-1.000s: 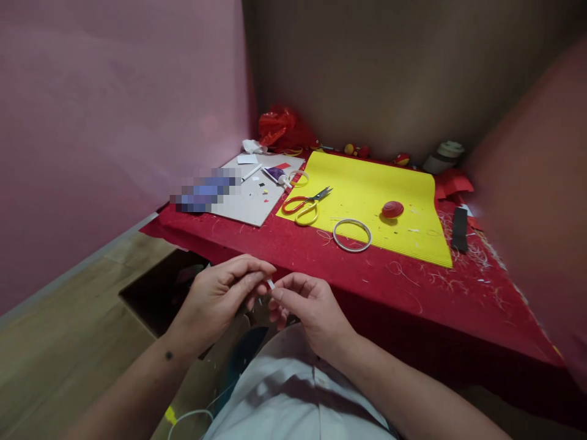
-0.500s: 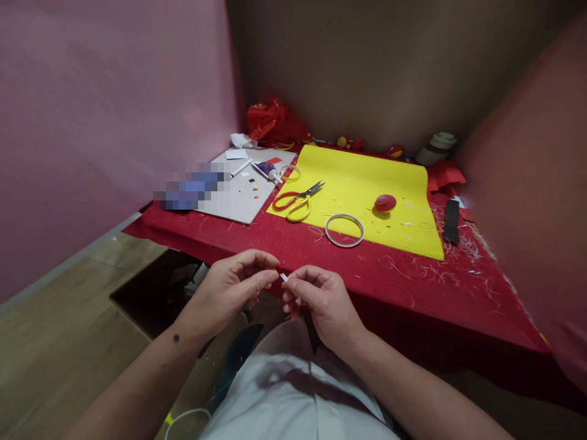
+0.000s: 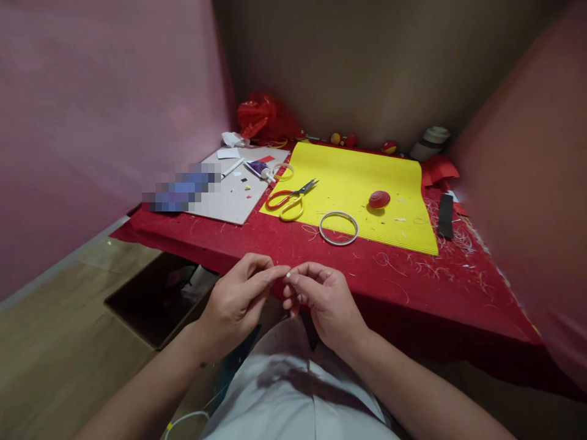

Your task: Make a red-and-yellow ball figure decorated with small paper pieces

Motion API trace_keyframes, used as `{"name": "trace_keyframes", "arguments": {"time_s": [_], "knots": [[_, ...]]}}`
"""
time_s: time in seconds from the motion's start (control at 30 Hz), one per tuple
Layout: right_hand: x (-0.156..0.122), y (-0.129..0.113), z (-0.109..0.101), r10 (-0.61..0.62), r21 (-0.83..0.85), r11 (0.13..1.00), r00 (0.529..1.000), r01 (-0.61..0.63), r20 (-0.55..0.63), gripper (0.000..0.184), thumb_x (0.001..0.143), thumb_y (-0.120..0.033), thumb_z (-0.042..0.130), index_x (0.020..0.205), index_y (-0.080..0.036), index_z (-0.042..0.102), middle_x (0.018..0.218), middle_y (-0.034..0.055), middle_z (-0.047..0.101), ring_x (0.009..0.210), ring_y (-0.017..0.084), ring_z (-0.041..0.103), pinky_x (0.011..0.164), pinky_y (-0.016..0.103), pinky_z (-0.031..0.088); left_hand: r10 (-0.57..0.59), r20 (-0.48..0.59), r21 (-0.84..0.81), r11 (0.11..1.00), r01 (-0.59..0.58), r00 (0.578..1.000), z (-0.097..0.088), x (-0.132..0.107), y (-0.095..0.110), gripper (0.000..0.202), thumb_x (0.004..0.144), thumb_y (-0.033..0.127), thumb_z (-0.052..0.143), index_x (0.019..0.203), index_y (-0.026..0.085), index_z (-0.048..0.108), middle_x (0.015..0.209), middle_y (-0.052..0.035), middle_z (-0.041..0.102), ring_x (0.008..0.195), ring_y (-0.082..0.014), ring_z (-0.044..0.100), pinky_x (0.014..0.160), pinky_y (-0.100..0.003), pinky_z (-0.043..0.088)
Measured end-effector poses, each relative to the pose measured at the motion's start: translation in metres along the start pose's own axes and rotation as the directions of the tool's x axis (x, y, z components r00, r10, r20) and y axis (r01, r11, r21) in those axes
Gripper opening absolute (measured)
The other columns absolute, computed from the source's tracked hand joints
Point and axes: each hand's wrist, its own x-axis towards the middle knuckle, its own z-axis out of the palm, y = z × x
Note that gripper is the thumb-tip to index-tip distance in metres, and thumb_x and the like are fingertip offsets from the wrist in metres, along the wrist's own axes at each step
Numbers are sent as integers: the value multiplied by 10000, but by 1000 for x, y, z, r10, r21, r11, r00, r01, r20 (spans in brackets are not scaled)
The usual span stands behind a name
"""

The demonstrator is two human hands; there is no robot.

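Observation:
In front of my lap, below the table's edge, both hands meet at the fingertips. My right hand (image 3: pixel 323 296) pinches a small white strip (image 3: pixel 288 275) between thumb and forefinger, its other fingers curled. Thumb and forefinger of my left hand (image 3: pixel 243 296) are pressed together at the strip's free end. Only a speck of the strip shows; the fingertips hide the rest. Beyond the hands, a silvery ring (image 3: pixel 339 228) lies at the mat's front edge. Scissors (image 3: pixel 292 200) with one red and one yellow handle rest to its left, and a red ribbed ball (image 3: pixel 379 199) to its right.
A yellow ribbed mat (image 3: pixel 348 168) and a grey board (image 3: pixel 215 205) lie on the red tablecloth (image 3: pixel 257 241). On the board are a glue tube (image 3: pixel 259 170) and paper scraps. Thread clippings, a black strip (image 3: pixel 446 216), a bottle (image 3: pixel 430 143) and a red plastic bag (image 3: pixel 263 116) are around.
My left thumb and forefinger have closed together and moved right to the white strip, covering more of it. My right hand stays nearly still. The view has shifted slightly.

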Motion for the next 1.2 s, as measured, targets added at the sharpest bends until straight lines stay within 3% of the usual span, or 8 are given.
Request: {"name": "trace_keyframes", "arguments": {"time_s": [0.33, 0.43, 0.5, 0.57, 0.67, 0.73, 0.93, 1.2], "knots": [[0, 1, -2, -12, 31, 999, 1000, 11, 23, 147, 666, -262, 735, 711, -154, 647, 605, -7, 639, 473, 88, 565, 436, 183, 434, 60, 8, 44, 997, -60, 998, 2, -3, -1, 394, 856, 52, 514, 1214, 176, 620, 976, -80, 582, 872, -144, 593, 752, -234, 506], [1, 2, -3, -56, -14, 998, 998, 56, 13, 118, 683, -251, 708, 735, -166, 645, 607, -16, 636, 480, 89, 568, 451, 189, 440, -111, 10, -155, 982, 112, 994, 2, 1, 1, 329, 859, 63, 515, 1117, 188, 678, 973, -70, 607, 891, -141, 601, 779, -233, 494], [1, 1, -3, -80, -72, 994, 996, 82, 34, 101, 695, -238, 683, 769, -177, 652, 612, -22, 636, 480, 90, 565, 454, 193, 435, -337, 103, -388, 853, 350, 936, 2, 7, 2, 251, 871, 111, 533, 1021, 202, 713, 937, -51, 626, 819, -123, 599, 714, -216, 491], [0, 0, -4, -91, -131, 986, 994, 98, 60, 99, 702, -232, 668, 787, -183, 656, 612, -23, 636, 482, 94, 561, 458, 198, 428, -527, 250, -607, 568, 556, 812, 1, 12, 1, 167, 851, 188, 598, 950, 201, 731, 861, -39, 636, 707, -108, 576, 593, -196, 466], [-2, -2, -6, -124, -191, 973, 991, 130, 44, 80, 699, -232, 684, 747, -184, 642, 604, -20, 631, 497, 103, 563, 468, 208, 428, -642, 409, -759, 155, 632, 648, 2, 16, -2, 176, 747, 253, 722, 902, 175, 745, 708, -24, 618, 607, -99, 541, 491, -174, 415], [-2, -1, -8, -138, -195, 971, 990, 139, 21, 97, 700, -245, 701, 723, -187, 627, 601, -19, 627, 504, 110, 566, 469, 215, 433, -661, 447, -769, 60, 636, 603, 4, 17, -3, 222, 697, 261, 768, 898, 168, 747, 667, -15, 615, 583, -93, 536, 485, -170, 410], [0, 3, -13, -109, -63, 992, 993, 112, 55, 163, 720, -307, 727, 735, -192, 612, 607, -19, 629, 505, 115, 578, 471, 219, 448, -658, 416, -692, 218, 688, 627, 8, 17, 5, 195, 771, 296, 729, 935, 191, 707, 709, 16, 645, 539, -58, 523, 503, -162, 399], [-1, 4, -14, -105, -95, 989, 992, 111, 68, 135, 726, -281, 715, 741, -190, 618, 620, -21, 634, 520, 104, 579, 493, 212, 461, -550, 511, -719, 147, 679, 660, 11, 21, 9, 135, 797, 266, 713, 846, 171, 630, 651, 15, 656, 581, -94, 615, 533, -174, 435]]}}
